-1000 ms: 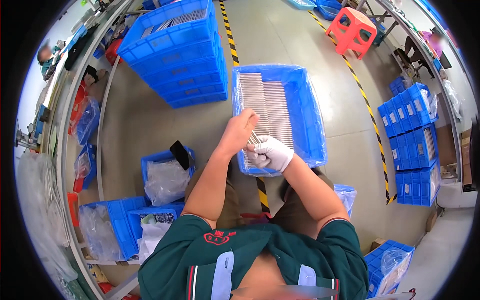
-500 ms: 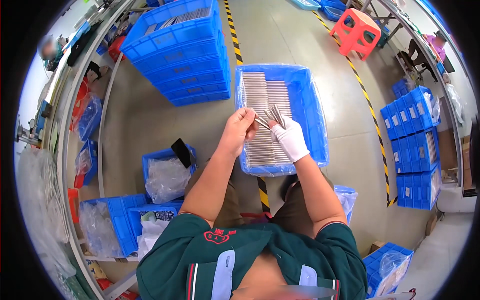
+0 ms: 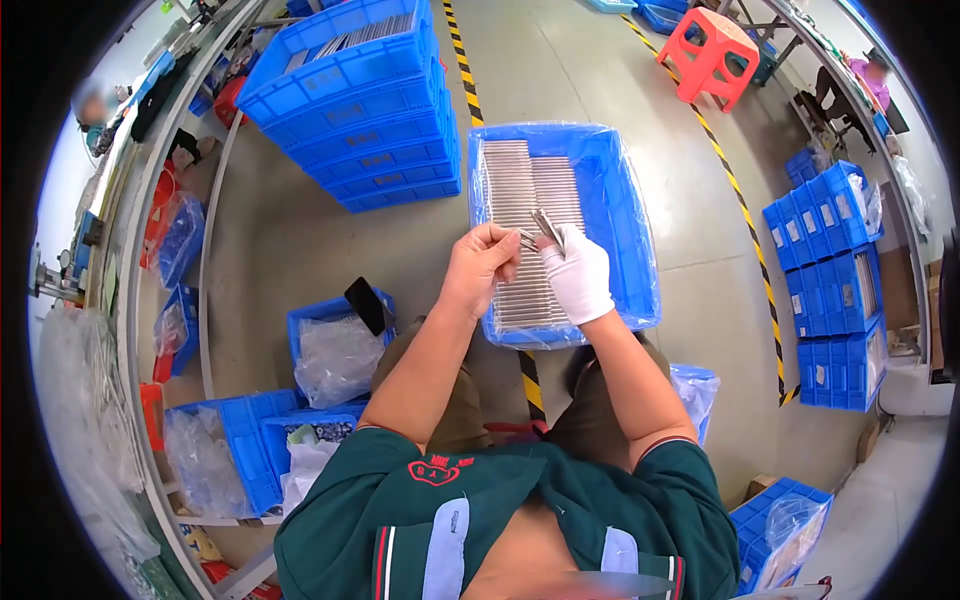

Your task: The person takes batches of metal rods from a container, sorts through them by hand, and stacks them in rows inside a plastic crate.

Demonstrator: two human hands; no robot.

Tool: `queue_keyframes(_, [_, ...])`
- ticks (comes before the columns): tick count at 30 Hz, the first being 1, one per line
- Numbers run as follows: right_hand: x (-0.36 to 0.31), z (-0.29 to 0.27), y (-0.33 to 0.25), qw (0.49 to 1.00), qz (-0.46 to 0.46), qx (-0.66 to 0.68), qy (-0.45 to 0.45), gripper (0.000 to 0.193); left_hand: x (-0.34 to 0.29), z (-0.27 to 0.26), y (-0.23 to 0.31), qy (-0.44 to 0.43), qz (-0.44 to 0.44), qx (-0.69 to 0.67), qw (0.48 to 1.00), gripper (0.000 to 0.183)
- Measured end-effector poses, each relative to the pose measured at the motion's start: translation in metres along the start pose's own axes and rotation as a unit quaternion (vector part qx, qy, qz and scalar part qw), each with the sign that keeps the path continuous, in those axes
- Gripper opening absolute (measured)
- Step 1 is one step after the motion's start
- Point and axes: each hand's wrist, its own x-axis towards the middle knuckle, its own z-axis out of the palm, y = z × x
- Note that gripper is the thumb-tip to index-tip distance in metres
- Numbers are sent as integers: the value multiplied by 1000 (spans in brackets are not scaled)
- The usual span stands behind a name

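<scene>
Above blue crate (image 3: 618,235), left hand (image 3: 478,268), gloved right hand (image 3: 580,275), gripping metal rods (image 3: 546,225)

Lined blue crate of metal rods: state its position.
In the head view's centre, the lined crate sits right of the tall crate stack, under the gloved right hand.

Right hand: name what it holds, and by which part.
The gloved right hand holds thin metal rods below their protruding upper ends; the exact spot is hidden.
</scene>
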Motion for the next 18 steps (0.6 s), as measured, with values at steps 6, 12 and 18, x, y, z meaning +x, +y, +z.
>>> queue_keyframes(6, [2, 3, 2, 999, -30, -38, 3, 21, 3, -7, -3, 53, 6, -19, 998, 13])
queue_keyframes(12, [2, 3, 0, 999, -29, -40, -19, 21, 7, -9, -4, 53, 36, -18, 998, 13])
queue_keyframes(18, [-1, -2, -10, 996, -46, -81, -10, 22, 3, -2, 0, 63, 89, 117, 987, 10])
